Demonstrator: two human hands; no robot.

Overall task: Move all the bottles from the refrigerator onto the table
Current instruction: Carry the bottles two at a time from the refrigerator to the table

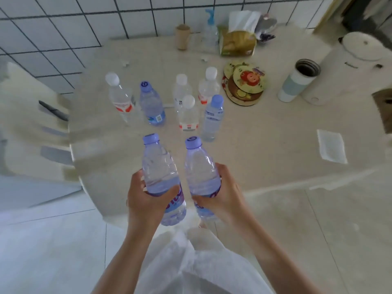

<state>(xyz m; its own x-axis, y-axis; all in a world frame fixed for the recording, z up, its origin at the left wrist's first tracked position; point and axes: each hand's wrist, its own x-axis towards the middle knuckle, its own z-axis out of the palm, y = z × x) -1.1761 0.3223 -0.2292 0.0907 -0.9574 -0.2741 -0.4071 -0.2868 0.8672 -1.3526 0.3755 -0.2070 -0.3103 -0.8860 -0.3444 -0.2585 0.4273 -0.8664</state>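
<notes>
My left hand (146,198) grips a clear water bottle with a lilac cap (159,164) around its lower half. My right hand (222,194) grips a second lilac-capped bottle (201,166) the same way. Both bottles are held upright, side by side, above the near edge of the round beige table (275,149). Several water bottles stand on the table beyond them: a white-capped one with a red label (119,96), a lilac-capped one (151,105), white-capped ones (188,113), and another lilac-capped one (212,117). The refrigerator is out of view.
Round picture coasters (244,83), an open white and grey cup (299,81), a white kettle (347,64), a tissue box (237,41), a cardboard tube (182,37) and a folded white cloth (332,147) lie on the table. A chair (42,128) stands at the left.
</notes>
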